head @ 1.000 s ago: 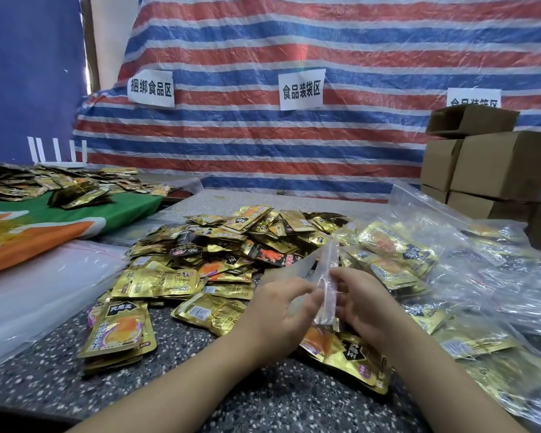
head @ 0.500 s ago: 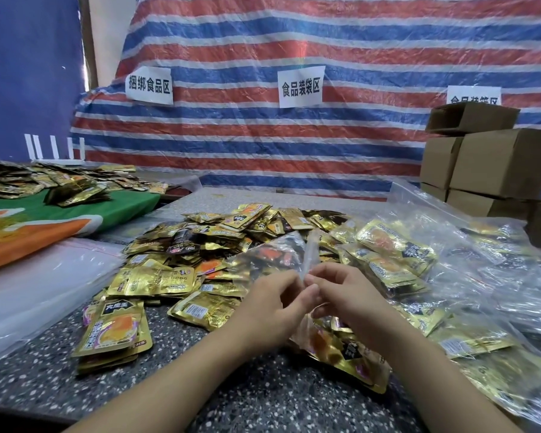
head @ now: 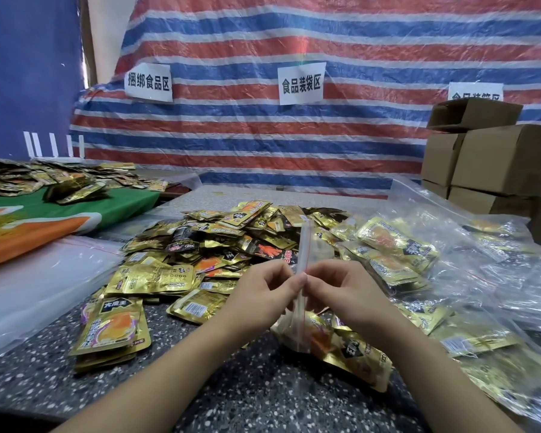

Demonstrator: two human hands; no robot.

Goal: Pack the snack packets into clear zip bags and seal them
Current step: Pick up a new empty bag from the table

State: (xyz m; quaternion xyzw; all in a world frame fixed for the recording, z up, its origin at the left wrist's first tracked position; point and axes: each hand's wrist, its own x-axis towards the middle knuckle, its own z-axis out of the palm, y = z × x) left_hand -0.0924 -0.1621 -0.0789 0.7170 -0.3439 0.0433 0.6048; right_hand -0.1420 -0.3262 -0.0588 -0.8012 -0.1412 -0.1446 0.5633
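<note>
Bare speckled bench (head: 263, 398) lies open between my forearms. My left hand (head: 260, 300) and right hand (head: 345, 296) both pinch the zip edge of a clear zip bag (head: 303, 260), held upright; its lower part, holding gold packets (head: 350, 348), rests on the bench under my right wrist. Beyond, loose snack packets (head: 231, 242) crowd the middle. Filled bags (head: 450, 276) blur together at right. Cardboard boxes (head: 494, 157) are cut off by the frame.
</note>
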